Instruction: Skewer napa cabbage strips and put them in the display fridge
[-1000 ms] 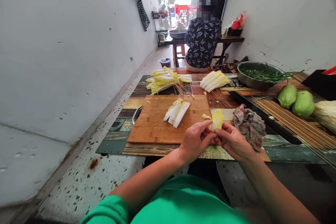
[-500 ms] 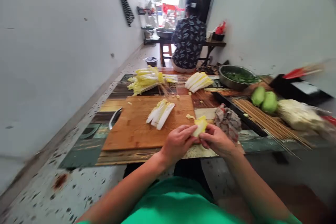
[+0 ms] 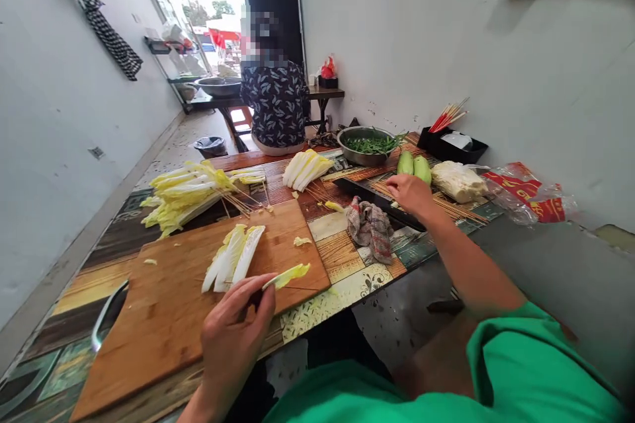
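Pinching a thin, ruffled yellow leaf (image 3: 290,275) between thumb and fingers, the left hand (image 3: 235,330) hovers over the near right part of the wooden cutting board (image 3: 163,304). Well right of the board, the right hand (image 3: 414,195) is at slender bamboo skewers (image 3: 464,210); whether its fingers grip one, I cannot tell. Ribbed white cabbage pieces (image 3: 235,258) lie on the board, a crumpled checked towel (image 3: 371,228) to its right. Beneath it, the table (image 3: 342,254) shows patchwork wood-grain panels; beyond, a person (image 3: 275,106) sits between pale walls (image 3: 387,33).
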Tool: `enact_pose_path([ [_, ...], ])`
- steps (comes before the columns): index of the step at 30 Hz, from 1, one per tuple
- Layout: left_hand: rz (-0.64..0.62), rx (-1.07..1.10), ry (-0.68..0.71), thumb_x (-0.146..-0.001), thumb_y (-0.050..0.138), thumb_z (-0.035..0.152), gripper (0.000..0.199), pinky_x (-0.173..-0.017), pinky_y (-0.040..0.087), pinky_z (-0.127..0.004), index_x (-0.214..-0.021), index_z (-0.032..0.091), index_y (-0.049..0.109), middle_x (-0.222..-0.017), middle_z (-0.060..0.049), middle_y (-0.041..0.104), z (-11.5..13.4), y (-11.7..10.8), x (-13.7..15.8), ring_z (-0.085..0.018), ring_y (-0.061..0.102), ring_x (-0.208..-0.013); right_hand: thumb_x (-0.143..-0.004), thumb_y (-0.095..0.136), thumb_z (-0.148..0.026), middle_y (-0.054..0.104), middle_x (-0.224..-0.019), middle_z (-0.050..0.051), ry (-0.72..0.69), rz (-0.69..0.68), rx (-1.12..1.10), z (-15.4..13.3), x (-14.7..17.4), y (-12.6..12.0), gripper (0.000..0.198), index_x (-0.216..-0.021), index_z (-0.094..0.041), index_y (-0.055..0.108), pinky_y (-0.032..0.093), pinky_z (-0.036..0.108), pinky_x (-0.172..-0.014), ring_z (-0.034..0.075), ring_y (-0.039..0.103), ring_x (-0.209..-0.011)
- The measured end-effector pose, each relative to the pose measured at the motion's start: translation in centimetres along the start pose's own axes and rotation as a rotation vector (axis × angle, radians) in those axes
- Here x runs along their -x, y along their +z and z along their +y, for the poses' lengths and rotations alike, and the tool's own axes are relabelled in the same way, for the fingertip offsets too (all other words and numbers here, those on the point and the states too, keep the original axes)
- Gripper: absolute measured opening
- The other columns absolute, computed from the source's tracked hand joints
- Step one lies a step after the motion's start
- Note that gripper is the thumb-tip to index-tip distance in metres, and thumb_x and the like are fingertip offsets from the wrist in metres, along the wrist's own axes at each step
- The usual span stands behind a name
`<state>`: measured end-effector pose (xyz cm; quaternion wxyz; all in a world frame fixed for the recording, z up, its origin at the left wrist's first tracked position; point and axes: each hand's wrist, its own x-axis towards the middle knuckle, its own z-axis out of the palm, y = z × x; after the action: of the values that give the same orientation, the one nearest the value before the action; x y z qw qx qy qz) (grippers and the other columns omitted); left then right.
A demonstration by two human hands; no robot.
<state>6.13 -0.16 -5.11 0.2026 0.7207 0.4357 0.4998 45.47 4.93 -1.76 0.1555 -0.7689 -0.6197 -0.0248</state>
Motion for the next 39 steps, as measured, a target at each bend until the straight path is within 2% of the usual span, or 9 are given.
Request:
enact_pose_path([
  [5, -0.243, 0.183, -0.376, -0.076, 0.066, 0.062, 0.047, -0.056, 0.058, -0.025, -0.089, 0.017, 0.071, -0.069, -0.004, 0.073, -0.5, -0.8, 0.9, -0.019, 0.069, -0.059, -0.076, 0.069, -0.021, 0.075, -0.081, 0.004, 0.0, -0.209, 0.09, 7.1, -0.7, 1.2, 0.017, -0.09, -0.021, 0.078, 0.043, 0.023, -0.063, 0.017, 0.064, -0.074],
  [9, -0.258, 0.178, -0.347, -0.072, 0.07, 0.066, 0.048, -0.069, 0.06, -0.025, -0.083, 0.019, 0.071, -0.093, -0.007, 0.077, -0.2, -1.2, 1.2, -0.021, 0.073, -0.076, -0.077, 0.069, -0.023, 0.073, -0.084, 0.003, -0.067, -0.237, 0.065, 8.5, -0.2, 2.9, 0.021, -0.097, -0.019, 0.077, 0.039, 0.022, -0.062, 0.015, 0.062, -0.077],
  [14, -0.261, 0.265, -0.439, -0.067, 0.075, 0.065, 0.046, -0.076, 0.061, -0.024, -0.08, 0.021, 0.069, -0.092, -0.006, 0.078, 1.0, -1.8, 1.1, -0.022, 0.073, -0.086, -0.08, 0.069, -0.025, 0.069, -0.077, 0.001, -0.117, -0.234, 0.025, 8.4, -0.5, 3.6, 0.017, -0.094, -0.018, 0.075, 0.037, 0.023, -0.062, 0.014, 0.056, -0.072],
  [18, -0.232, 0.431, -0.65, -0.059, 0.084, 0.061, 0.05, -0.076, 0.06, -0.021, -0.081, 0.021, 0.064, -0.091, -0.004, 0.078, 0.1, -1.9, 1.3, -0.021, 0.073, -0.086, -0.082, 0.071, -0.031, 0.065, -0.075, 0.0, -0.106, -0.226, 0.011, 8.2, -0.6, 3.4, 0.016, -0.081, -0.015, 0.068, 0.042, 0.024, -0.064, 0.012, 0.055, -0.069],
  [25, -0.067, 0.722, -0.961, -0.044, 0.095, 0.047, 0.061, -0.063, 0.059, -0.02, -0.094, 0.02, 0.072, -0.077, -0.002, 0.074, 0.4, -2.1, 1.4, -0.019, 0.07, -0.074, -0.094, 0.061, -0.04, 0.064, -0.085, -0.001, -0.118, -0.252, -0.025, 6.9, 0.5, 2.5, 0.026, -0.091, -0.014, 0.064, 0.051, 0.03, -0.073, 0.013, 0.061, -0.076],
  [29, -0.058, 0.807, -0.98, -0.046, 0.096, 0.04, 0.06, -0.06, 0.055, -0.015, -0.098, 0.02, 0.074, -0.073, -0.001, 0.069, 1.5, -3.0, 1.2, -0.013, 0.064, -0.066, -0.086, 0.068, -0.032, 0.064, -0.071, -0.002, -0.069, -0.275, 0.0, 6.4, 0.8, 1.7, 0.022, -0.073, -0.015, 0.062, 0.045, 0.025, -0.066, 0.012, 0.058, -0.067],
  [32, -0.053, 0.855, -0.981, -0.051, 0.095, 0.038, 0.059, -0.058, 0.054, -0.016, -0.104, 0.024, 0.073, -0.075, 0.001, 0.067, 1.1, -3.9, 1.6, -0.01, 0.061, -0.061, -0.079, 0.07, -0.025, 0.065, -0.066, 0.0, 0.027, -0.193, 0.052, 6.9, 1.1, 0.5, 0.017, -0.067, -0.017, 0.061, 0.037, 0.025, -0.061, 0.014, 0.058, -0.066],
  [36, -0.03, 0.89, -0.963, -0.058, 0.093, 0.04, 0.059, -0.052, 0.049, -0.013, -0.112, 0.024, 0.072, -0.073, 0.001, 0.065, 0.7, -4.5, 2.0, -0.006, 0.054, -0.054, -0.087, 0.059, -0.028, 0.071, -0.08, 0.008, 0.161, -0.022, 0.103, 6.2, 2.1, -0.9, 0.015, -0.08, -0.016, 0.065, 0.036, 0.027, -0.062, 0.019, 0.062, -0.074],
  [39, -0.068, 0.922, -0.969, -0.056, 0.094, 0.038, 0.059, -0.053, 0.049, -0.012, -0.109, 0.021, 0.074, -0.07, 0.001, 0.064, 1.1, -4.3, 1.8, -0.007, 0.054, -0.057, -0.092, 0.053, -0.04, 0.072, -0.083, 0.006, 0.142, -0.018, -0.098, 3.2, 2.7, -0.8, 0.028, -0.094, -0.017, 0.068, 0.041, 0.027, -0.061, 0.017, 0.063, -0.069],
])
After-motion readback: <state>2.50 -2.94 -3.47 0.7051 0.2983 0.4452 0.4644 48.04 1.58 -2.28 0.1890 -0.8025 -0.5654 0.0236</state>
